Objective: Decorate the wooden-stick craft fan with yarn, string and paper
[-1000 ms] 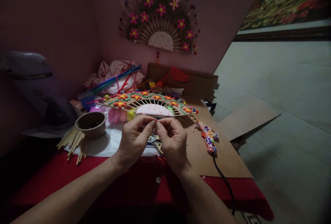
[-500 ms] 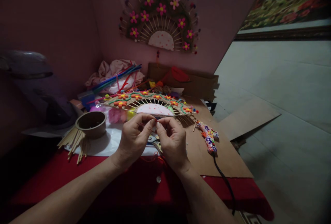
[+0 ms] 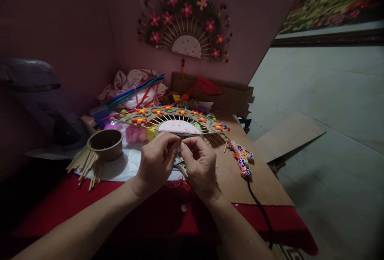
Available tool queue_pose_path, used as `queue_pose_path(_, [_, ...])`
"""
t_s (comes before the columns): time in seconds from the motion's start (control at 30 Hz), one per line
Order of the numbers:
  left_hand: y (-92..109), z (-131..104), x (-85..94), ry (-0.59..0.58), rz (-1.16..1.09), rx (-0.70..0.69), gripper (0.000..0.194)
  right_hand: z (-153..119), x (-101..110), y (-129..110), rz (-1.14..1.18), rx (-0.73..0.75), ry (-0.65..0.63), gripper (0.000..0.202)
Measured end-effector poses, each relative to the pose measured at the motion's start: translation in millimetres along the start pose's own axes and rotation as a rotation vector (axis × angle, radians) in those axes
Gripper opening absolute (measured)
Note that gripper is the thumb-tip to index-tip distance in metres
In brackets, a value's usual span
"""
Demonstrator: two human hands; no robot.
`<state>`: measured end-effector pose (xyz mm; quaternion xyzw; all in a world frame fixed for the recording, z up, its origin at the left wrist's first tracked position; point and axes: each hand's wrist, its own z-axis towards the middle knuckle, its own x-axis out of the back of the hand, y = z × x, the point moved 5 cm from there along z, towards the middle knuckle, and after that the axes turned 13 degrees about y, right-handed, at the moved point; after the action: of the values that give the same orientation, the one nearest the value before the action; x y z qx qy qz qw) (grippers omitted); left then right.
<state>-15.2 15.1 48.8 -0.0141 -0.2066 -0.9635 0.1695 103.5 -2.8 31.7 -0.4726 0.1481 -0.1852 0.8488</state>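
Note:
My left hand and my right hand meet fingertip to fingertip over the table, both closed in a pinch. What they pinch is too small and too covered by the fingers to name. Just behind them lies a decorated fan of sticks with orange flowers, a green wavy line and a white dotted half-round centre. Below the hands, scissors show only in part. A loop of orange-red cord rests near the edge of the white sheet.
A brown bowl stands at left beside thin wooden sticks. A flower-patterned glue gun with a black cable lies on cardboard at right. A small clear disc sits on the red cloth. Another fan hangs behind.
The fingers of my left hand have curled in slightly, its thumb turning down and inward. My right hand has barely moved, and the things on the table stay where they were.

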Motion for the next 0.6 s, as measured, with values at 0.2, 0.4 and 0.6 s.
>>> queue_pose_path(0.2, [7.0, -4.4, -1.0, -0.032, 0.073, -0.223, 0.016, 0.8, 0.9, 2.0, 0.008, 0.018, 0.030, 0.008])
queue_pose_path(0.4, [5.6, -3.6, 0.0, -0.016, -0.036, -0.149, 0.018, 2.6, 0.2, 1.2, 0.008, 0.036, 0.032, 0.008])
queue_pose_path(0.6, [-2.4, -0.9, -0.9, -0.014, -0.149, 0.093, 0.012, 2.8, 0.9, -1.7, -0.023, 0.038, 0.044, 0.010])
